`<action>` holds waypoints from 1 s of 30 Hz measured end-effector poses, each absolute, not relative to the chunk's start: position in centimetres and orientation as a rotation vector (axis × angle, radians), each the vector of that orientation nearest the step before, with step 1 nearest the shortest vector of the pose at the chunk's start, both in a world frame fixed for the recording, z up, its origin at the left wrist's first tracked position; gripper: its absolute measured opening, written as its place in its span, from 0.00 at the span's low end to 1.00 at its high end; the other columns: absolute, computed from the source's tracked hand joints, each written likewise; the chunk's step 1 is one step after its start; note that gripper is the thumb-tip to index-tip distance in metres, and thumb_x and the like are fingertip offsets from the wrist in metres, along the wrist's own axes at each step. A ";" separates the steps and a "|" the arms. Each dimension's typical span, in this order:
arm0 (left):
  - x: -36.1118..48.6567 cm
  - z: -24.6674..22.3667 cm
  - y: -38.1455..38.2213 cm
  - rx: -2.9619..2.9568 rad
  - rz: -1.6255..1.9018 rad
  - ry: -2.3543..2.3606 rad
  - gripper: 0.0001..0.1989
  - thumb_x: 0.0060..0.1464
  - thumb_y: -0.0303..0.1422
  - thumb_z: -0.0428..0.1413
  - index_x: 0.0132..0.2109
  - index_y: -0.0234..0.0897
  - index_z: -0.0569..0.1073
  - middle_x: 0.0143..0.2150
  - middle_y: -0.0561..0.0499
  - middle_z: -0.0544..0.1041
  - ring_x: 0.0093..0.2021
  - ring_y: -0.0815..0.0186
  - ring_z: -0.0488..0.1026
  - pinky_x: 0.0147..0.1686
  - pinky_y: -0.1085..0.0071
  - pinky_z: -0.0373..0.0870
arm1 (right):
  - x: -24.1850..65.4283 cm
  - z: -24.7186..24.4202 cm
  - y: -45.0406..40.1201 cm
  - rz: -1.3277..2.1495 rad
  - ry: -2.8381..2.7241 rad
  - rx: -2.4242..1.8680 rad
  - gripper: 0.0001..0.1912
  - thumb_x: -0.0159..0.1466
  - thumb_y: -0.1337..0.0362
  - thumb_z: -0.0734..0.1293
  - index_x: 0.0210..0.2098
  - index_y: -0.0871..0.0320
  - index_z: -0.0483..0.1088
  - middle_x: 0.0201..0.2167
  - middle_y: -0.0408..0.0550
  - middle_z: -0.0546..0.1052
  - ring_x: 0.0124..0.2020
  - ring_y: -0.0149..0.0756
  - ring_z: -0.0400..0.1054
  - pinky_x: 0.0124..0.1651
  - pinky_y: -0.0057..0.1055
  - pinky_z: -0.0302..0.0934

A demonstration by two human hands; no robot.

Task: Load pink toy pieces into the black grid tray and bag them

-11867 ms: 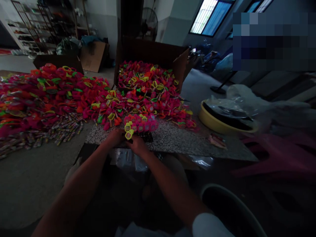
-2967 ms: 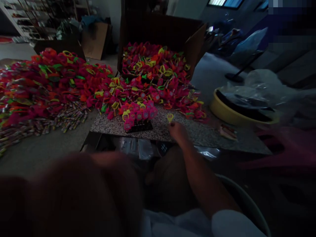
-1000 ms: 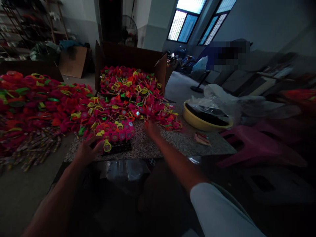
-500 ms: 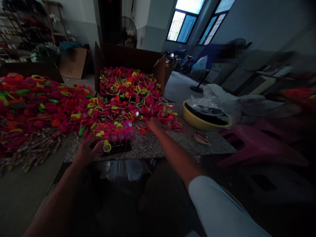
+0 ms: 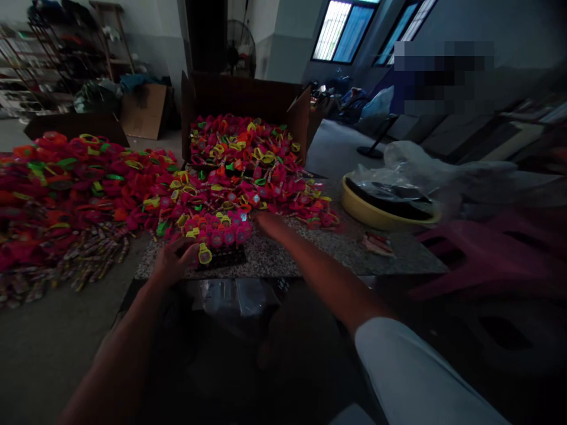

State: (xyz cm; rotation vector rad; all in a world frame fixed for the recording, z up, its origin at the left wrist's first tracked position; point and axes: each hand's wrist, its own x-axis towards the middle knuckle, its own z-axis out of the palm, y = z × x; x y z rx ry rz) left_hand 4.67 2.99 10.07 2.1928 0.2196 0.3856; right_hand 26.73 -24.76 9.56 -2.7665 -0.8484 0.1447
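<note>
Several pink, orange and yellow toy watches stand in close rows on a dark perforated board near the front edge of the speckled stone table. My left hand is at the board's left end, thumb and fingers bent against a yellow toy watch. At the right end of the rows is my right hand, fingers drawn together; shadow hides what they hold, if anything. Just beyond both hands spreads a loose heap of toy watches, mostly pink, with patterned straps.
An open cardboard box full of toy watches stands behind the heap. A larger pile lies on the left. Right of the hands are a yellow basin with plastic bags and a pink stool. Clear plastic bags lie below the table edge.
My right hand has come left out of the loose heap to the right end of the watch rows. My left hand stays at the yellow watch. The view has shifted slightly.
</note>
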 end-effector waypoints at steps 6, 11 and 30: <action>4.6 9.3 3.2 2.232 0.425 0.243 0.30 0.51 0.59 0.61 0.46 0.37 0.84 0.24 0.56 0.71 0.26 0.68 0.65 0.28 0.72 0.63 | 26.6 9.2 -25.4 0.387 -0.825 -2.783 0.18 0.66 0.76 0.65 0.49 0.61 0.83 0.50 0.56 0.84 0.51 0.46 0.78 0.54 0.32 0.67; 4.8 8.8 3.5 2.329 0.621 0.186 0.28 0.53 0.58 0.64 0.48 0.39 0.84 0.33 0.53 0.77 0.31 0.67 0.70 0.35 0.71 0.68 | 25.7 9.5 -27.9 0.228 -0.853 -2.779 0.20 0.69 0.74 0.64 0.56 0.58 0.79 0.57 0.56 0.81 0.56 0.46 0.75 0.57 0.33 0.66; 4.4 10.2 0.4 2.696 0.689 0.032 0.19 0.54 0.44 0.70 0.52 0.46 0.82 0.53 0.43 0.75 0.56 0.49 0.74 0.57 0.55 0.73 | 16.4 7.4 -28.5 -0.059 -0.450 -2.389 0.19 0.71 0.55 0.65 0.56 0.59 0.72 0.41 0.50 0.80 0.40 0.42 0.74 0.45 0.33 0.66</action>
